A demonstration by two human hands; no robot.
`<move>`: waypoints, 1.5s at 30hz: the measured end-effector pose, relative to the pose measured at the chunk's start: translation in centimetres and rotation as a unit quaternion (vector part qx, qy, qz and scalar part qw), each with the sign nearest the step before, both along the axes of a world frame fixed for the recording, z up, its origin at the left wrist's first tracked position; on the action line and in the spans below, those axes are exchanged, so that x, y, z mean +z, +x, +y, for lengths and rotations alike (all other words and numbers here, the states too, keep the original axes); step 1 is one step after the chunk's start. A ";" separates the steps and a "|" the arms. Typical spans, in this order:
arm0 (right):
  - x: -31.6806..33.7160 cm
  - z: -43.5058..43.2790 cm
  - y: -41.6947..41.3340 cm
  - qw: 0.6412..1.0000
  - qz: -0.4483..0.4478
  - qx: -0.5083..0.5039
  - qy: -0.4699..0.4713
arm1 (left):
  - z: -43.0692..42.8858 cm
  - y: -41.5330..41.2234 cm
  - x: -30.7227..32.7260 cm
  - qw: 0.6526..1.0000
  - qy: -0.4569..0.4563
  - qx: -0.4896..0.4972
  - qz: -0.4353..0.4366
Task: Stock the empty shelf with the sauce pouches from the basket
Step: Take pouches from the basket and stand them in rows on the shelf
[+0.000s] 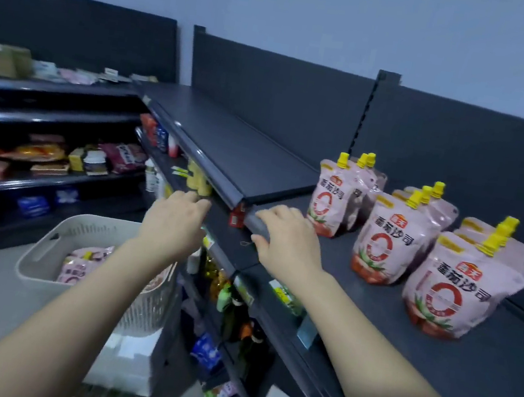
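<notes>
Presently my right hand [290, 241] clasps the dark metal shelf's grey front rail [257, 225], fingers over, thumb beneath; left hand [173, 223] fingers curled, hold indeterminate. Pink yellow-capped sauce pouches [382, 245] stand shelved.

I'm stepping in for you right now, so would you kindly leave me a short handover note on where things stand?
Left hand: empty, fingers loosely bent, just in front of the shelving.
Right hand: grips the shelf edge, thumb underneath. It holds no pouch.
Done: three rows of sauce pouches stand upright on the shelf.
Left: the basket, low on the left, holds the remaining pouches. There is bare shelf space left of the rows.
</notes>
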State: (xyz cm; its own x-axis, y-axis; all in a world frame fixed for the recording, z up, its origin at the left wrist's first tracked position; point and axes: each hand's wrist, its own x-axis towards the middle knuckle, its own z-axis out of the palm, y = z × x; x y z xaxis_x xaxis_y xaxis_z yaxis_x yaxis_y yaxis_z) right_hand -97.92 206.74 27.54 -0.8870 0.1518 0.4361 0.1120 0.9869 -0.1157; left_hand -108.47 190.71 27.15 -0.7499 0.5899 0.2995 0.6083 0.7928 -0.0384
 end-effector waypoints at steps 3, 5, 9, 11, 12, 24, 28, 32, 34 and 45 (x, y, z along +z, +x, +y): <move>-2.5 -3.6 -3.9 0.998 -0.055 0.027 0.003 | -4.8 -3.1 -2.2 0.998 -0.040 0.040 -0.011; -4.0 -6.0 -6.7 0.996 -0.083 0.038 0.013 | -8.1 -5.4 -3.6 0.996 -0.063 0.063 -0.029; -6.6 -10.4 -11.8 0.989 -0.140 0.051 0.014 | -13.8 -9.4 -6.2 0.988 -0.095 0.102 -0.071; -8.1 -12.3 -14.2 0.985 -0.162 0.055 0.008 | -16.0 -11.1 -7.5 0.984 -0.100 0.115 -0.090; -8.8 -13.1 -15.3 0.983 -0.173 0.058 0.005 | -17.0 -12.0 -8.2 0.983 -0.104 0.118 -0.098; -17.5 -15.8 -26.3 0.943 -0.324 0.081 -0.002 | -21.3 -22.1 -17.7 0.953 -0.154 0.161 -0.206; -20.9 -15.0 -30.3 0.927 -0.363 0.092 -0.009 | -20.9 -25.5 -20.9 0.930 -0.171 0.203 -0.256; -24.6 -14.7 -33.8 0.911 -0.401 0.101 -0.002 | -20.2 -28.5 -24.6 0.899 -0.169 0.245 -0.321; -26.3 -14.7 -35.1 0.898 -0.429 0.100 -0.003 | -20.0 -29.7 -26.2 0.884 -0.163 0.261 -0.353; -35.1 -16.0 -39.1 0.784 -0.573 -0.059 -0.233 | -20.5 -35.9 -36.4 0.794 0.005 0.375 -0.479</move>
State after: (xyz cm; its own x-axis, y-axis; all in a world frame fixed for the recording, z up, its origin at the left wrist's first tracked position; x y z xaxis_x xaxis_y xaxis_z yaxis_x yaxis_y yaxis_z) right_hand -137.02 190.76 -7.55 -0.6235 0.1687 -0.7634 0.4937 0.8421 -0.2172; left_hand -144.42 170.23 -9.28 -0.7755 -0.1298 -0.6179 -0.2893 0.9429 0.1650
